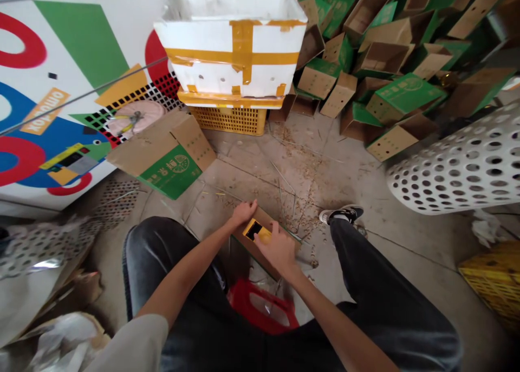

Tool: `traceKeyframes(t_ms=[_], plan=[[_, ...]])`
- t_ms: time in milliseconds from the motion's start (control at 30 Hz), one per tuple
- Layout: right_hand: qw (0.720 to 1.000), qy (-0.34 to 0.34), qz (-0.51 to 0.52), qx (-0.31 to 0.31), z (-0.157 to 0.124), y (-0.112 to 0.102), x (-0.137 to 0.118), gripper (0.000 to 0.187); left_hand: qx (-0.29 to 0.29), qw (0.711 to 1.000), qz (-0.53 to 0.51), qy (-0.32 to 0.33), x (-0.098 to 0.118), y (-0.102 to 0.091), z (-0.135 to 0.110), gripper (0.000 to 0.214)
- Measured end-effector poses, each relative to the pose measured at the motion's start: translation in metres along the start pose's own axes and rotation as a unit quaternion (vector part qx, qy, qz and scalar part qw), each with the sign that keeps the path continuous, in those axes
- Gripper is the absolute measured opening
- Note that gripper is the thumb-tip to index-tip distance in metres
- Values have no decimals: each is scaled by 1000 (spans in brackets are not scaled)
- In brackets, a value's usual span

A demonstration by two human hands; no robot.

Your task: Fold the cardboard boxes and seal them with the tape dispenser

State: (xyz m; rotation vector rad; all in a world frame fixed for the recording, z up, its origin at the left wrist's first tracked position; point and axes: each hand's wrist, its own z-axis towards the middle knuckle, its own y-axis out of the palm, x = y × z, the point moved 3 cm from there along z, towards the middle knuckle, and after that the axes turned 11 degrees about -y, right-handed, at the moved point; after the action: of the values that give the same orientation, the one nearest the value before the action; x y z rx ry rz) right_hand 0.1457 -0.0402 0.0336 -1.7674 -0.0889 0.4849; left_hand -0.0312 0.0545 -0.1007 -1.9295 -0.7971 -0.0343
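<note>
Between my knees is a brown cardboard box [242,243] with green edges, set at a slant. My left hand [244,213] grips its far left edge, fingers curled. My right hand [280,248] is closed around a yellow block-shaped tool [249,226] with a black panel, low over the box's top and seemingly touching it. My fingers and palm cover part of the tool, so its exact kind is unclear. Below the box, a red plastic object [242,297] shows between my thighs, partly hidden.
A green-and-brown carton [170,171] lies ahead on the left. Behind it, a taped white foam box [211,66] stands on a yellow crate [227,121]. Several cartons [406,96] are heaped at the back right. A perforated white basket [459,163] and another yellow crate [493,277] are at right.
</note>
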Motion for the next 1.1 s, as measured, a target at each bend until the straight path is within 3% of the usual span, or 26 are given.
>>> traceKeyframes(t_ms=[167, 367, 500, 767, 833, 933, 1100], plan=[[993, -96, -35, -52, 0, -2, -9, 86, 62, 997, 38, 1, 7, -3, -14, 61], [986, -100, -47, -123, 5, -5, -11, 51, 104, 991, 82, 3, 12, -10, -21, 55], [991, -74, -30, -110, -4, -7, 9, 54, 137, 984, 113, 1, 13, -13, -23, 54], [988, -59, -18, -143, -55, -6, 61, 47, 172, 976, 133, -4, 15, -17, -25, 50], [989, -55, -19, -138, -60, 0, 66, 50, 209, 969, 131, 22, 17, -18, -28, 44], [992, -56, -10, -109, -62, 9, 68, 50, 265, 949, 131, 111, 23, -12, -37, 32], [996, -54, 10, -74, -64, 15, 69, 46, 249, 936, 88, 234, 38, 22, -58, 39]])
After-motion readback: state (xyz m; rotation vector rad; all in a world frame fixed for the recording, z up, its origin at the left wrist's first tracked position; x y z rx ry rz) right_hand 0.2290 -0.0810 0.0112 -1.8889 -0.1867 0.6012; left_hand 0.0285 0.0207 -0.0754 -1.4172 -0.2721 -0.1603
